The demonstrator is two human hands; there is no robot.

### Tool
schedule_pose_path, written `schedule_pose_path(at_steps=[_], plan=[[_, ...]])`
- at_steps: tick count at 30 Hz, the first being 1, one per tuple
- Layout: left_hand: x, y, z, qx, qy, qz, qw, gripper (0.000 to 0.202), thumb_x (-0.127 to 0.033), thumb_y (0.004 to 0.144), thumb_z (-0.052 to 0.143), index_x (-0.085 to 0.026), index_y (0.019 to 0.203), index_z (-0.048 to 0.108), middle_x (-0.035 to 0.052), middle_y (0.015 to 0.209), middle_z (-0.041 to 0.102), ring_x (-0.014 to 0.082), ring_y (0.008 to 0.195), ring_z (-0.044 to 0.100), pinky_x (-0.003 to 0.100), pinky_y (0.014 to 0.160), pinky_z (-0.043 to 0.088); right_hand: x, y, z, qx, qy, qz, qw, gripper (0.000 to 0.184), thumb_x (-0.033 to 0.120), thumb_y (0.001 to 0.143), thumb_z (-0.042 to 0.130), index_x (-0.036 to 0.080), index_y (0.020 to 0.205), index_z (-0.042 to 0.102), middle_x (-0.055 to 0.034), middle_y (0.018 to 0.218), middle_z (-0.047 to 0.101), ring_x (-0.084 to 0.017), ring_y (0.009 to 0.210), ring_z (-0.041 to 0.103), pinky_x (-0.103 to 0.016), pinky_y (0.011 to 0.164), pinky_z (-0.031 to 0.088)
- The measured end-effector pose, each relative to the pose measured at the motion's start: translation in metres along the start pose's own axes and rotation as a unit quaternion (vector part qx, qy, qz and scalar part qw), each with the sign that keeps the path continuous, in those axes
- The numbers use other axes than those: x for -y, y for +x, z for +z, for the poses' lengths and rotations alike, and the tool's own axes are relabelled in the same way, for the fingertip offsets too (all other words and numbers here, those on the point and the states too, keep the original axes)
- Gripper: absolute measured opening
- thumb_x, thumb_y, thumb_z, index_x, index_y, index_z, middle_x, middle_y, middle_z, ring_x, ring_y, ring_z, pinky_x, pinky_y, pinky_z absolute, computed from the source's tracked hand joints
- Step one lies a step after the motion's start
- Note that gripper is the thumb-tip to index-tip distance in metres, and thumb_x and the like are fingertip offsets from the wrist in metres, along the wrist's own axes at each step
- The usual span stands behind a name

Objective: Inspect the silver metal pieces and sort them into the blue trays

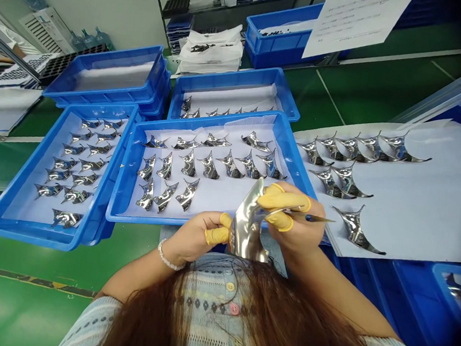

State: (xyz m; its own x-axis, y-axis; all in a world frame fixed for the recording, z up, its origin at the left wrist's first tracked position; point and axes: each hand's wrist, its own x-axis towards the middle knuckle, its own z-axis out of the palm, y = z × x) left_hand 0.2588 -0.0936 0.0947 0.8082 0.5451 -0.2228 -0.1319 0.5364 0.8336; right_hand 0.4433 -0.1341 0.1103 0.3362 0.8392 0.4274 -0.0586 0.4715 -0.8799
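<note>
In the lower centre of the frame I am watching the left hand (194,237) gripping a polished, winged metal part (248,225). Its fingers (215,235), capped in yellow cots, are closing firmly on the part's left edge. The part is standing upright between both hands, just in front of the near rim of the middle blue tray (149,218). The right hand (296,224) is meeting the part from the right, its fingers (280,200) pinching tight around a thin tool (317,219) whose tip is pointing toward the right of the frame. I am seeing rows of similar parts (209,166) lying in the middle tray, more lying in the left blue tray (23,233) at centre left, and others resting on a white sheet (432,212) at the right.
</note>
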Motion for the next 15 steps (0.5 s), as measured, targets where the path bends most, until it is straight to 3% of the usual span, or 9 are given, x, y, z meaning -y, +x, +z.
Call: schedule_pose_path(at_steps=[3, 5, 6, 8, 10, 11, 15], plan=[[-0.013, 0.01, -0.021, -0.049, 0.193, 0.049, 0.979, 0.035, -0.05, 0.081, 0.074, -0.016, 0.091, 0.074, 0.0062, 0.085, 0.072, 0.0172, 0.078, 0.064, 0.03, 0.077, 0.051, -0.002, 0.012, -0.02, -0.037, -0.133, -0.03, 0.99, 0.019, 0.05, 0.078, 0.08, 0.032, 0.084, 0.079, -0.0031, 0.069, 0.063, -0.021, 0.06, 0.052, -0.038, 0.058, 0.045], [-0.027, 0.018, -0.041, -0.091, 0.394, 0.068, 0.912, 0.032, -0.041, 0.088, 0.066, -0.017, 0.108, 0.074, 0.01, 0.105, 0.074, 0.0221, 0.096, 0.066, 0.035, 0.089, 0.051, -0.001, 0.028, -0.038, -0.023, -0.247, -0.03, 0.968, 0.015, 0.044, 0.085, 0.074, 0.03, 0.087, 0.078, -0.0041, 0.076, 0.067, -0.023, 0.07, 0.059, -0.04, 0.068, 0.049], [-0.034, 0.021, -0.052, -0.111, 0.503, 0.057, 0.855, 0.033, -0.037, 0.091, 0.062, -0.018, 0.116, 0.072, 0.0104, 0.112, 0.073, 0.0232, 0.101, 0.066, 0.036, 0.093, 0.05, 0.0, 0.037, -0.046, 0.006, -0.329, -0.005, 0.944, 0.015, 0.04, 0.088, 0.069, 0.028, 0.091, 0.077, -0.0052, 0.081, 0.069, -0.025, 0.077, 0.063, -0.041, 0.075, 0.05], [-0.047, 0.026, -0.07, -0.134, 0.68, -0.001, 0.72, 0.036, -0.031, 0.095, 0.055, -0.019, 0.126, 0.067, 0.0105, 0.118, 0.071, 0.025, 0.107, 0.066, 0.037, 0.097, 0.049, 0.001, 0.055, -0.059, 0.09, -0.507, 0.081, 0.853, 0.018, 0.031, 0.093, 0.061, 0.023, 0.099, 0.076, -0.0092, 0.095, 0.072, -0.029, 0.092, 0.067, -0.042, 0.085, 0.051], [-0.054, 0.03, -0.084, -0.137, 0.77, -0.065, 0.62, 0.038, -0.028, 0.096, 0.052, -0.018, 0.131, 0.064, 0.0128, 0.12, 0.07, 0.0285, 0.11, 0.066, 0.04, 0.098, 0.048, -0.003, 0.069, -0.066, 0.164, -0.628, 0.165, 0.743, 0.02, 0.025, 0.093, 0.059, 0.017, 0.1, 0.076, -0.0157, 0.105, 0.072, -0.035, 0.099, 0.068, -0.046, 0.087, 0.05], [-0.055, 0.031, -0.089, -0.135, 0.789, -0.084, 0.594, 0.039, -0.027, 0.096, 0.052, -0.017, 0.132, 0.063, 0.0146, 0.12, 0.07, 0.0308, 0.111, 0.066, 0.041, 0.098, 0.048, -0.007, 0.074, -0.068, 0.192, -0.655, 0.191, 0.705, 0.018, 0.024, 0.092, 0.061, 0.015, 0.096, 0.076, -0.0185, 0.105, 0.073, -0.037, 0.099, 0.068, -0.047, 0.085, 0.05], [-0.05, 0.038, -0.1, -0.119, 0.813, -0.115, 0.558, 0.039, -0.022, 0.093, 0.051, -0.013, 0.128, 0.064, 0.0199, 0.115, 0.071, 0.0358, 0.107, 0.068, 0.045, 0.093, 0.048, -0.03, 0.079, -0.066, 0.284, -0.686, 0.234, 0.628, 0.01, 0.015, 0.084, 0.066, 0.012, 0.08, 0.074, -0.0212, 0.09, 0.074, -0.038, 0.093, 0.071, -0.044, 0.078, 0.051]])
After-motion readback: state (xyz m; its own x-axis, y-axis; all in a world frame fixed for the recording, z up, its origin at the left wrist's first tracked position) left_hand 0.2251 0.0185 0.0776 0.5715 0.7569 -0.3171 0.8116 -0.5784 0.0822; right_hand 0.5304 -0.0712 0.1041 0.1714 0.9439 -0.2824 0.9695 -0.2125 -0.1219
